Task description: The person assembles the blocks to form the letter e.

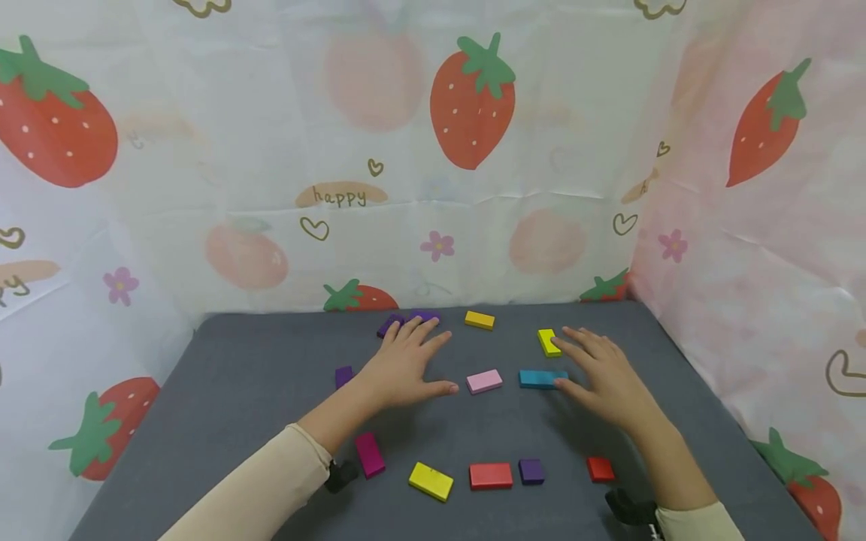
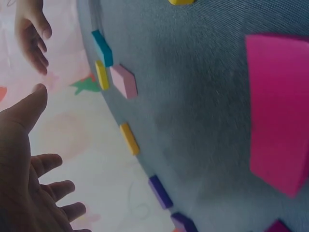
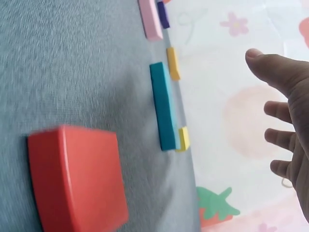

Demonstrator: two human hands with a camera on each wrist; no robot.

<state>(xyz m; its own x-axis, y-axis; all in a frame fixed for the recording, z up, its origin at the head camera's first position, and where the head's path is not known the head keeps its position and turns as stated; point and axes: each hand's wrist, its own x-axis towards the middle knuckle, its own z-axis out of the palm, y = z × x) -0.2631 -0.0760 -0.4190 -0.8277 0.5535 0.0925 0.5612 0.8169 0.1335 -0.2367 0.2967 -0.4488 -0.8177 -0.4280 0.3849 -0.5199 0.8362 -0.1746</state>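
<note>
Both hands hover over a grey cloth-covered table with nothing in their grasp. My left hand (image 1: 406, 364) has its fingers spread, palm down, between the purple blocks at the back and a pink block (image 1: 484, 382). My right hand (image 1: 609, 376), fingers also spread, overlaps the blue block (image 1: 538, 379) and a yellow block (image 1: 549, 343) in the head view. In the left wrist view a magenta block (image 2: 277, 111) looms close below the wrist. The right wrist view shows a red block (image 3: 79, 179) near that wrist.
Along the front lie a yellow block (image 1: 431, 482), a longer red block (image 1: 491, 476) and a small purple block (image 1: 531, 471). An orange-yellow block (image 1: 479, 320) lies at the back edge. Strawberry-printed cloth (image 1: 392, 150) walls the table's back and sides.
</note>
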